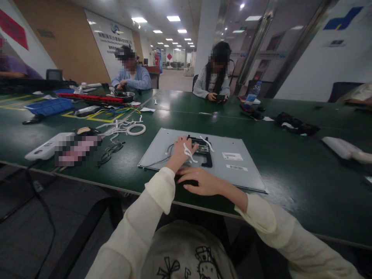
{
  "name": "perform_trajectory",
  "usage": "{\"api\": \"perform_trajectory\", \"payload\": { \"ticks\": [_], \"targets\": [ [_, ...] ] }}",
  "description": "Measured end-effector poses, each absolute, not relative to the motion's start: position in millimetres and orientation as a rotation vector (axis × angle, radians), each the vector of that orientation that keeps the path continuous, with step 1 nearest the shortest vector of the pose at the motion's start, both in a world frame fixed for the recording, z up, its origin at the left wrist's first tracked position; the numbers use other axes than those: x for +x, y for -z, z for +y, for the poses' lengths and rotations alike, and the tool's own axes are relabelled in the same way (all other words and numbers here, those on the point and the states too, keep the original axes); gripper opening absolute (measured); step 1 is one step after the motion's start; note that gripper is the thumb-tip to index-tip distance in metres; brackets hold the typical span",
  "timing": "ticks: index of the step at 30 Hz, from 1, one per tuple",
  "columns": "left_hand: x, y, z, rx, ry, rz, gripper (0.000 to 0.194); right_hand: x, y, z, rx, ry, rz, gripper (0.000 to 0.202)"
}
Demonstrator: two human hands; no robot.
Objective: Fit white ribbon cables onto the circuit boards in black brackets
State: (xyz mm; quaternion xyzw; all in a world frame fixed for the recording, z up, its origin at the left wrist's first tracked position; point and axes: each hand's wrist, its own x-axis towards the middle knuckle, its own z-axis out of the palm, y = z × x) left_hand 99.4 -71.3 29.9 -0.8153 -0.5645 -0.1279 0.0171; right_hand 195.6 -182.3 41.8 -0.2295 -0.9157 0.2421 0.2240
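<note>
A flat grey metal panel (232, 143), which looks like the back of a display, lies on the green table. On its middle sits a small circuit board (200, 147) inside a black frame (207, 159). My left hand (182, 152) rests on the panel beside the board, fingers spread, with thin white strips (189, 153) across its back. Grey cables (155, 163) run out from under that hand to the left. At the panel's near edge, my right hand (202, 181) lies with fingers stretched out, holding nothing visible.
To the left are glasses (112, 151), a white tape roll (136, 129), a white power strip (48, 146) and a blue tray (49, 106). A water bottle (254, 93) and black items (296, 123) stand to the right. Two people sit across the table.
</note>
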Motion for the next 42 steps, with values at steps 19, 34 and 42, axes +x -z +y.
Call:
{"api": "perform_trajectory", "payload": {
  "ticks": [19,34,42],
  "targets": [
    [99,-20,-60,-2.596,0.427,-1.668,0.044,197,-40,-183,-0.678,-0.677,-2.533,0.026],
    [98,-25,-60,-2.463,0.668,-1.682,0.035,196,-42,-183,-0.654,-0.692,-2.533,0.026],
    [99,-17,-56,-2.564,0.614,-1.711,0.032,196,-41,-182,-0.658,-0.689,-2.541,0.026]
  ]
}}
